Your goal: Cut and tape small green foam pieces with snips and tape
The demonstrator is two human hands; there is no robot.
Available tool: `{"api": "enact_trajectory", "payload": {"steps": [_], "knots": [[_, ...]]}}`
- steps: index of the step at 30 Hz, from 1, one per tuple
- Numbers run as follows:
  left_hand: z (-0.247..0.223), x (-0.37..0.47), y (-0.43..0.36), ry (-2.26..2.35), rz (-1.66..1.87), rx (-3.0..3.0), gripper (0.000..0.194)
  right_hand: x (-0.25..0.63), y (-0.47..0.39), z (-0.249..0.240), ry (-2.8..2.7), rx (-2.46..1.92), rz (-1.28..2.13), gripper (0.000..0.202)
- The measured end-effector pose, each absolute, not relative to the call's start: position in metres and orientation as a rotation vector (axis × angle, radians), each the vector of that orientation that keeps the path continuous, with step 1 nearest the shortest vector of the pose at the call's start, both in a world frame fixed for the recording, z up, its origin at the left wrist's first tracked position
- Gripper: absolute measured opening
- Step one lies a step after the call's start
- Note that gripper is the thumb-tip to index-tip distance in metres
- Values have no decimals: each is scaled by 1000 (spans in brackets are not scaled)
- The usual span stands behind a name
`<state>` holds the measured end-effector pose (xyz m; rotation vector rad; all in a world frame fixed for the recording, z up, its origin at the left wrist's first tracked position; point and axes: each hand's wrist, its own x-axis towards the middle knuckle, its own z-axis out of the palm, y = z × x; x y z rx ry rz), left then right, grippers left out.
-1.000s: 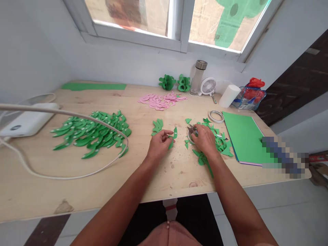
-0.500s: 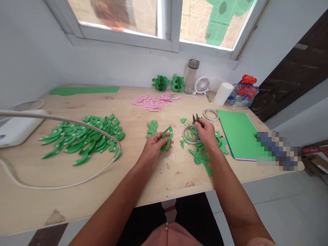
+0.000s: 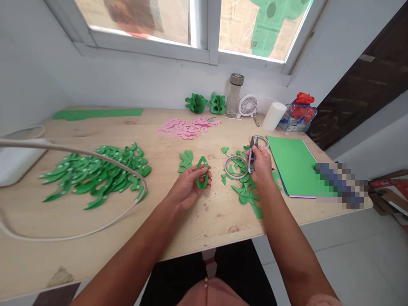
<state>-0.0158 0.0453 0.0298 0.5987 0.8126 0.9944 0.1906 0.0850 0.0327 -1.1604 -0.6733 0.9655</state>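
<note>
My left hand [image 3: 190, 182] pinches a green paper cutout [image 3: 202, 185], a pointed oval loop with an open middle and a small white patch on its side. My right hand [image 3: 263, 163] is closed around small thread snips [image 3: 251, 158], their dark blades pointing up and away from me. Left of that hand a tape roll [image 3: 236, 176] lies over loose green paper scraps [image 3: 247, 197]. A little heap of green cutouts [image 3: 185, 160] is just beyond my left hand. Farther left spreads a large pile of green cutouts [image 3: 106, 172] with white patches.
A white cable [image 3: 92, 155] arches over the left pile. Pink cutouts [image 3: 188, 127] lie farther back. Along the wall stand green paper ornaments [image 3: 196, 103], a bottle [image 3: 234, 95] and a fan [image 3: 247, 105]. Green sheets [image 3: 293, 165] and a second tape roll [image 3: 266, 144] are at right.
The snips in my right hand have swung more upright and come away from the tape roll, slightly to the right. The cutout in my left hand has turned, its loop now facing me.
</note>
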Motion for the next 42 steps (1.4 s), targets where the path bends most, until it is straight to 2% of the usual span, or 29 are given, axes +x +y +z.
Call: {"api": "enact_trajectory", "payload": {"steps": [5, 8, 13, 15, 22, 29, 36, 42], "knots": [[39, -4, 51, 851, 999, 734, 29, 188, 83, 37, -647, -1062, 1030, 11], [35, 7, 60, 939, 991, 927, 28, 186, 83, 37, -655, -1046, 1045, 12], [23, 24, 84, 1438, 854, 1665, 11, 186, 84, 35, -666, -1050, 1063, 15], [22, 31, 93, 1502, 812, 1744, 4, 186, 84, 34, -673, -1043, 1060, 17], [23, 52, 108, 1724, 513, 2026, 19, 191, 87, 33, -613, -1046, 925, 22], [15, 57, 112, 1749, 482, 2060, 11, 190, 87, 34, -605, -1015, 947, 22], [16, 49, 108, 1741, 653, 1974, 3, 192, 88, 31, -642, -1024, 956, 25], [12, 23, 104, 1615, 884, 1802, 9, 192, 86, 31, -709, -1013, 990, 28]]}}
